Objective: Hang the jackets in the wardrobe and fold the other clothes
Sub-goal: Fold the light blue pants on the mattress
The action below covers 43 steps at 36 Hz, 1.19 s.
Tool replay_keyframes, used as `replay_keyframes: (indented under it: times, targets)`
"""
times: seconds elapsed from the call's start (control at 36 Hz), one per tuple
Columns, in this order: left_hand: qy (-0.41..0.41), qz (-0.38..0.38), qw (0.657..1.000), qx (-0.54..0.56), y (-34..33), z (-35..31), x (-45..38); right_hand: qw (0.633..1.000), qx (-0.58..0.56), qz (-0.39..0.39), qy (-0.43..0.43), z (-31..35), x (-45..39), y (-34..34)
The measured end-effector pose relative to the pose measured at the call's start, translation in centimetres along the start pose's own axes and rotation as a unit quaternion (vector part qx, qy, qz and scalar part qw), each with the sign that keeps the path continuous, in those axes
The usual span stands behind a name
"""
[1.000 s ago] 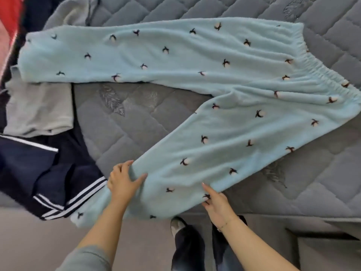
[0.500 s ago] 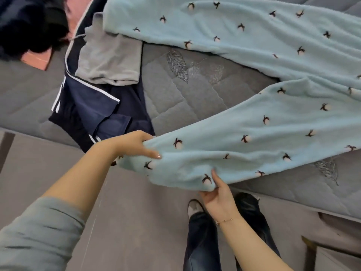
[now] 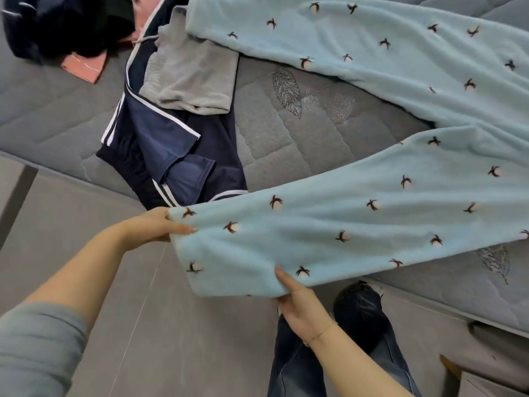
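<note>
Light blue fleece trousers (image 3: 372, 156) with small dark flower marks lie spread over the grey quilted mattress (image 3: 300, 144), legs apart. The near leg's cuff is lifted off the mattress edge, out over the floor. My left hand (image 3: 160, 224) pinches the cuff's far corner, thumb on top. My right hand (image 3: 300, 305) grips the cuff's near edge from below, thumb lying on the fleece. The far leg runs along the top of the view, its waist out of frame to the right.
A navy garment with white stripes (image 3: 171, 156) lies left of the trousers, a folded grey garment (image 3: 194, 78) on top of it. Dark clothes (image 3: 65, 27) and a pink piece (image 3: 86, 67) sit at the upper left. Grey floor (image 3: 143, 325) below; my jeans-clad legs (image 3: 357, 325) stand by the bed.
Both hands have shifted to the near leg's cuff and lifted it off the mattress edge, pulling it taut. The view has swung left, so the trousers sit further right.
</note>
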<state>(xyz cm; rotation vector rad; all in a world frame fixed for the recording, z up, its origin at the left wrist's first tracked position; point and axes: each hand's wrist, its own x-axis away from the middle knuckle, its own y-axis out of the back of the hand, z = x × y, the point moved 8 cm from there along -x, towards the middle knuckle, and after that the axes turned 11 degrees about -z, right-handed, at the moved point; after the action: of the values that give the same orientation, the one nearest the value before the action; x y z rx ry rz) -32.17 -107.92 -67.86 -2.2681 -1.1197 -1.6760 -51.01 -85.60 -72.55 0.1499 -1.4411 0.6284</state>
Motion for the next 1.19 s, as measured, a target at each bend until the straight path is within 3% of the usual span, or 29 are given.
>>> replay_keyframes:
  times: [0.08,0.19,0.31,0.39,0.47,0.56,0.78,0.86,0.92,0.97,1.03,1.08,1.19]
  targets:
    - [0.005,-0.156,0.988,0.02,0.3,1.6,-1.3,0.994,0.083,-0.055,-0.034,-2.0,-1.4,0.9]
    - [0.028,-0.327,0.945,-0.002,-1.4,1.9,-1.4,0.982,0.113,-0.137,-0.065,-2.1,-2.2,3.2]
    - [-0.071,-0.433,0.896,-0.073,-5.0,-2.9,1.5,0.972,0.169,-0.165,-0.011,1.8,-1.1,5.2]
    - [-0.174,-0.4,0.897,-0.077,-10.0,-8.1,2.5,0.959,0.227,-0.16,0.064,6.5,0.2,6.8]
    - [-0.242,-0.298,0.919,-0.094,-15.6,-13.5,1.8,0.94,0.275,-0.148,0.14,11.9,0.9,8.6]
    - [-0.308,-0.209,0.919,-0.134,-21.6,-19.0,1.1,0.915,0.292,-0.16,0.226,17.8,1.2,11.1]
    - [-0.421,-0.132,0.859,-0.261,-36.4,-31.0,-3.0,0.766,0.396,-0.249,0.441,34.0,1.8,18.9]
    - [-0.362,-0.099,0.848,-0.374,-41.2,-31.4,-6.2,0.725,0.441,-0.268,0.456,38.9,1.2,22.8]
    - [-0.309,-0.124,0.861,-0.384,-43.1,-31.8,-7.4,0.738,0.441,-0.266,0.436,41.5,0.6,25.6]
    - [-0.278,-0.198,0.89,-0.302,-43.6,-33.8,-6.9,0.752,0.426,-0.256,0.434,44.1,0.9,28.0]
    - [-0.306,-0.281,0.887,-0.2,-43.6,-37.4,-5.3,0.742,0.411,-0.267,0.457,47.2,2.0,30.1]
    - [-0.375,-0.301,0.859,-0.175,-45.0,-42.1,-3.8,0.702,0.403,-0.309,0.499,50.7,3.4,32.5]
    - [-0.486,-0.178,0.834,-0.189,-51.2,-53.2,-3.7,0.603,0.396,-0.423,0.548,57.6,5.8,38.1]
